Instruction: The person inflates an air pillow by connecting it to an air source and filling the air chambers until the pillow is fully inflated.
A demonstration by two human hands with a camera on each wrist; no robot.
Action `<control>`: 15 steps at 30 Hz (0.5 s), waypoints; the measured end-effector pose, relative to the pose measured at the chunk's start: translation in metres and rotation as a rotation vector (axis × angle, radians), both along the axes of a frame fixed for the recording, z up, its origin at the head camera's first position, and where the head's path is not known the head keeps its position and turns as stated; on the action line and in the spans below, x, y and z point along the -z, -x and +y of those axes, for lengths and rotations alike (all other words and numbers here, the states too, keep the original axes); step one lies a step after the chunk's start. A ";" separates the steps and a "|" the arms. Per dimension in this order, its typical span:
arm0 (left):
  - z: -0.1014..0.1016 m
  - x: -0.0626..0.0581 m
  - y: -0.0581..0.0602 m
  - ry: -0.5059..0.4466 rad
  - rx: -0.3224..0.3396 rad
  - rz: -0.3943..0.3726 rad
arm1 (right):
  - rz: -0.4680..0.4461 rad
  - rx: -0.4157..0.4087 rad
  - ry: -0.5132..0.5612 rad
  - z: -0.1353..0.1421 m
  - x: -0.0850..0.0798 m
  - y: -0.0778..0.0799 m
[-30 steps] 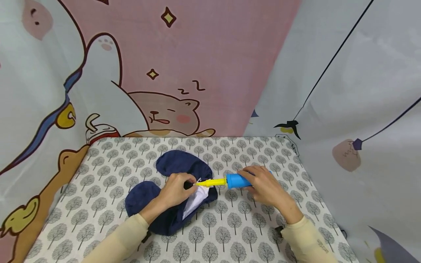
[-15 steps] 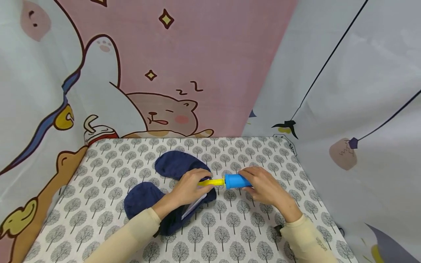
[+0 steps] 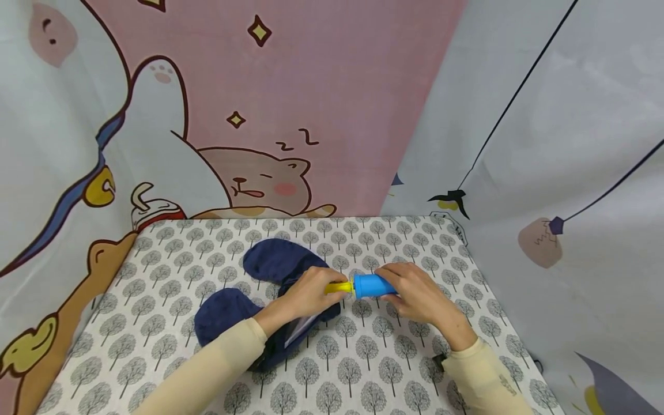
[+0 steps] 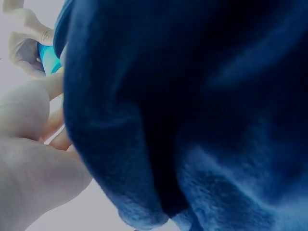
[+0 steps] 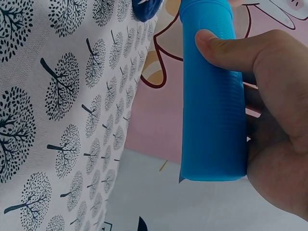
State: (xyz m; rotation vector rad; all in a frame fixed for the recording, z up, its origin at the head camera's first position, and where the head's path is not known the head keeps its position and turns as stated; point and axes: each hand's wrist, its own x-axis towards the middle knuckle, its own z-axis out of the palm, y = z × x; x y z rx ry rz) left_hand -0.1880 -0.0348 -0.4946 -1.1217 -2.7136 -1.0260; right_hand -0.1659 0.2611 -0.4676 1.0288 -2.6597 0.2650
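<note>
- At the far left, a wall hanging (image 3: 31,150) with cartoon animals; a yellow bell (image 3: 100,187) is drawn on it;
- On the left half of the bench (image 3: 358,363), with its tree-print cover, a navy plush cushion (image 3: 223,314) lies curved, one lobe near, one far; a pale strip shows along its opening;
- Over the cushion's right part, the left hand (image 3: 303,297), thumb and fingers gripping the yellow nozzle (image 3: 338,287);
- Just right of that, the blue cylinder (image 3: 370,286), in line with the nozzle, roughly level;
- Around the cylinder's right end, the right hand (image 3: 415,291), gripping it, thumb laid along its side.
</note>
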 end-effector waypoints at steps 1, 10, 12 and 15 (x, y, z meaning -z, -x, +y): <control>0.001 0.000 0.001 -0.003 0.001 0.002 | 0.000 -0.001 0.001 0.000 0.000 0.000; 0.002 -0.001 0.000 -0.027 -0.003 0.004 | 0.007 -0.015 0.000 0.002 0.000 0.001; 0.002 -0.002 0.000 -0.035 -0.001 -0.005 | 0.015 -0.006 -0.003 0.005 0.000 0.001; 0.001 -0.002 0.000 -0.043 0.003 -0.003 | 0.019 0.011 -0.005 0.012 -0.001 0.001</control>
